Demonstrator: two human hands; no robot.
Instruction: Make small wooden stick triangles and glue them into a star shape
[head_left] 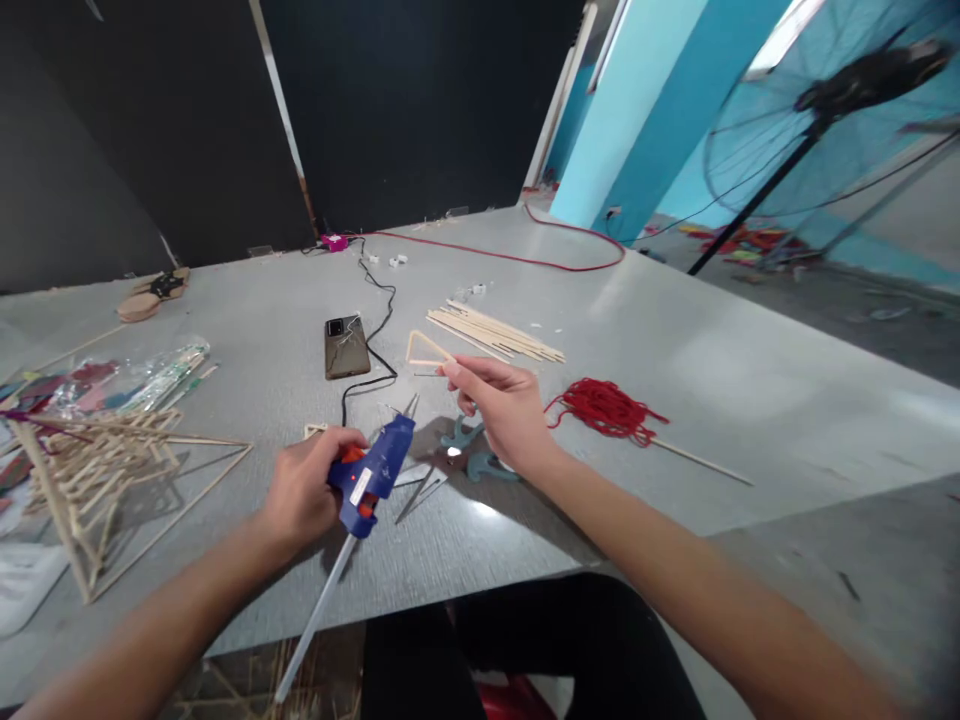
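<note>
My left hand point(304, 490) is closed around a blue glue gun point(373, 473), whose nozzle points up and away over the grey table point(675, 370); a clear glue stick sticks out of its back toward me. My right hand point(504, 405) pinches a small triangle made of thin wooden sticks point(426, 348), held just above the table. Under my right hand lie teal-handled scissors point(471, 455).
A bundle of wooden sticks point(495, 332) and a phone point(346, 346) with a black cable lie beyond my hands. Red yarn point(606, 408) on a stick lies right. A stick-frame structure point(97, 470) and plastic bags point(127, 380) sit left. A fan point(825, 110) stands far right.
</note>
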